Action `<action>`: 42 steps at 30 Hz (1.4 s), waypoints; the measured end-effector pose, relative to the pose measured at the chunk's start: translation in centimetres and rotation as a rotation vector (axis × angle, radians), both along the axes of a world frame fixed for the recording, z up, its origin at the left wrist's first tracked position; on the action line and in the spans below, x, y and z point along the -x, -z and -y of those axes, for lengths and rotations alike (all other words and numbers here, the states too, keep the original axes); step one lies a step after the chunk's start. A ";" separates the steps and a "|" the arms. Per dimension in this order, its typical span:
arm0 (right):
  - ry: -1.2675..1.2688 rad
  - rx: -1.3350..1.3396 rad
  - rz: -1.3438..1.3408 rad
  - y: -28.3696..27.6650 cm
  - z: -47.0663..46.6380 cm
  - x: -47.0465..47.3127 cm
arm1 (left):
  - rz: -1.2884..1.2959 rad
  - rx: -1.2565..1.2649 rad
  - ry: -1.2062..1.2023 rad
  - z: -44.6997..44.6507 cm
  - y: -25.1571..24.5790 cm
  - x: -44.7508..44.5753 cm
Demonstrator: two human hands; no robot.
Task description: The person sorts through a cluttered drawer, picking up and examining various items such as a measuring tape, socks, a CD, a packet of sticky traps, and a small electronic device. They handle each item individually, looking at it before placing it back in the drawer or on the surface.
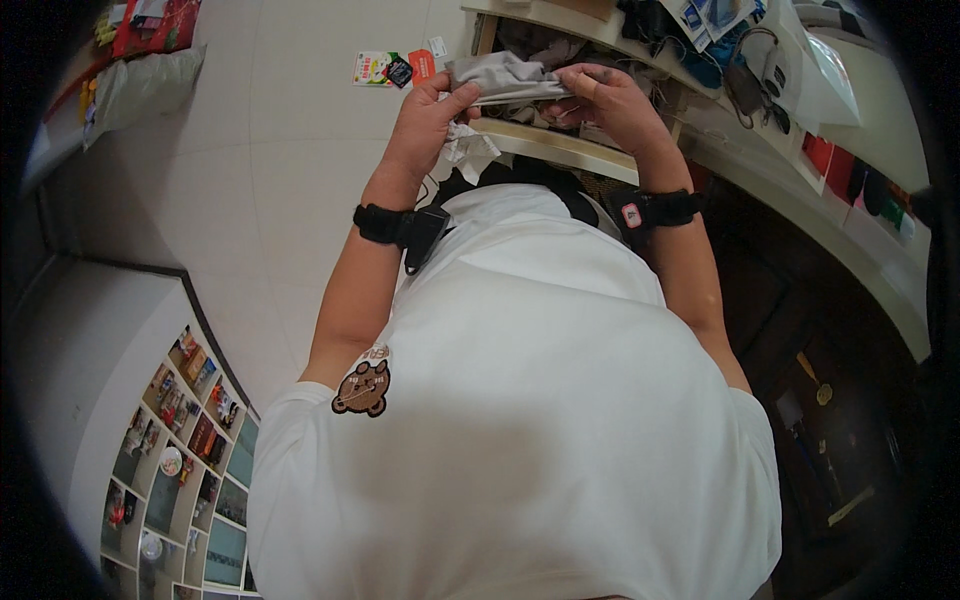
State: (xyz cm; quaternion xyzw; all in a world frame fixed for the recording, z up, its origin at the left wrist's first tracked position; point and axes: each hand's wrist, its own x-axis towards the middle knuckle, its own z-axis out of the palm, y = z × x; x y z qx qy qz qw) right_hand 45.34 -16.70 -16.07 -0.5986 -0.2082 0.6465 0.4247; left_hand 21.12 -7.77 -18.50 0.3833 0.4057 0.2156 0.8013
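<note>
A crumpled light-grey piece, cloth or thin plastic bag (510, 79), is stretched between my two hands above an open drawer. My left hand (431, 124) pinches its left end between thumb and fingers. At the other end, my right hand (611, 105) grips the edge with its thumb and forefinger. Below my left hand hangs a crumpled white printed paper (469, 146); whether my fingers hold it cannot be told. The drawer (555, 142) is pulled out beneath, filled with tangled cables and soft items, partly hidden by the grey piece.
On the white desk (720, 97) at upper right lie papers, cables and a clear plastic bag (810, 75). Colourful packets (375, 69) rest on the tiled floor beyond my left hand. A white cubby shelf (180, 450) stands at lower left, a dark door (810, 420) at right.
</note>
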 end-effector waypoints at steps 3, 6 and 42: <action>-0.029 -0.015 0.109 0.2 0.3 -0.4 | -0.015 0.048 -0.050 -0.3 0.4 1.0; -0.061 -0.036 0.192 0.1 0.5 -0.8 | -0.032 0.040 -0.128 -0.2 0.9 1.6; 0.768 -0.320 0.525 -6.5 5.0 -23.2 | -0.202 -0.126 0.024 -0.5 -0.9 2.8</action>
